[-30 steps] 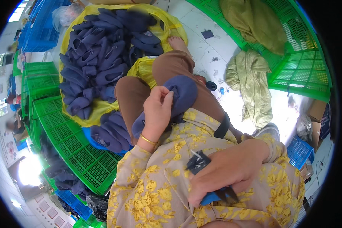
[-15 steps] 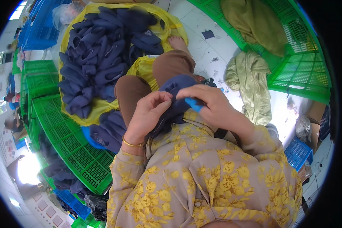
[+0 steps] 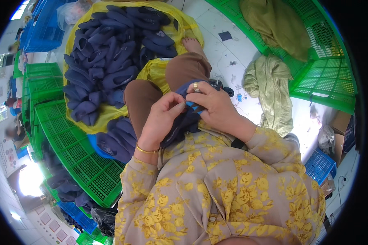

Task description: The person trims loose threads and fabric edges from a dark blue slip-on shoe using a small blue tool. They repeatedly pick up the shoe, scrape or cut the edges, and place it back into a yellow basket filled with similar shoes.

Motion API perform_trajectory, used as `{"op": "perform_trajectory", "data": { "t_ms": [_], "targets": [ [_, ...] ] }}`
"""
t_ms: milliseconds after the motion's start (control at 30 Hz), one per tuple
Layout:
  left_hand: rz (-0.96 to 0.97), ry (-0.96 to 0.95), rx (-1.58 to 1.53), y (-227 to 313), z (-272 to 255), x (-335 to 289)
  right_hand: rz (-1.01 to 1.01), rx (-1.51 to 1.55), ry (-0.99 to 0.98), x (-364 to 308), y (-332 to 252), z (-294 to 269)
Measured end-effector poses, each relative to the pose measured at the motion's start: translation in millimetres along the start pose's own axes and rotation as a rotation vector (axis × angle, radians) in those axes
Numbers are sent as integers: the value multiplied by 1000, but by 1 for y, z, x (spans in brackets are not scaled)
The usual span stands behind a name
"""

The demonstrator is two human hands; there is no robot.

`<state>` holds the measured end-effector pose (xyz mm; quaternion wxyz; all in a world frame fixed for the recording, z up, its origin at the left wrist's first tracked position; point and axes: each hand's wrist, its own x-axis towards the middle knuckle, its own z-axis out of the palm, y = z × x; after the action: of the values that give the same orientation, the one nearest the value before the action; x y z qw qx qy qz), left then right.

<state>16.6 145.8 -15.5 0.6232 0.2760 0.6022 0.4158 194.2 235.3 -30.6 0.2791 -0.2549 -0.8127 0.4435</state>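
A dark navy fabric slipper (image 3: 184,123) lies across my lap, partly hidden under both hands. My left hand (image 3: 161,118), with a gold bangle at the wrist, is closed in a pinch of thumb and forefinger beside it. What sits between those fingertips is too small to make out. My right hand (image 3: 216,106), wearing a ring, is closed around small thread snips (image 3: 195,108) with blue handles and dark blades. The snips are close to the left fingertips. In front of me a large heap of similar navy slippers (image 3: 106,61) fills an open yellow sack (image 3: 188,26).
Green plastic crates stand at my left (image 3: 75,151) and far right (image 3: 323,81). A pale green cloth (image 3: 270,90) lies on the white floor, beside thread scraps. More navy slippers (image 3: 116,139) rest by my left knee. A blue basket (image 3: 321,163) stands at right.
My right hand has turned and come closer to the left fingertips, so its ring and the snips' dark blades now show. A dark round object beside my right knee has come into sight.
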Motion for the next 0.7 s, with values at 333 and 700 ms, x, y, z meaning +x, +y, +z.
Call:
{"op": "perform_trajectory", "data": {
  "t_ms": [333,700],
  "targets": [
    [-60,-92,-496,-2,-19,-6,881,1329,402,-26,77,-44],
    [-53,241,-10,-2,14,11,940,1366,354,-53,87,-46]
  ]
}}
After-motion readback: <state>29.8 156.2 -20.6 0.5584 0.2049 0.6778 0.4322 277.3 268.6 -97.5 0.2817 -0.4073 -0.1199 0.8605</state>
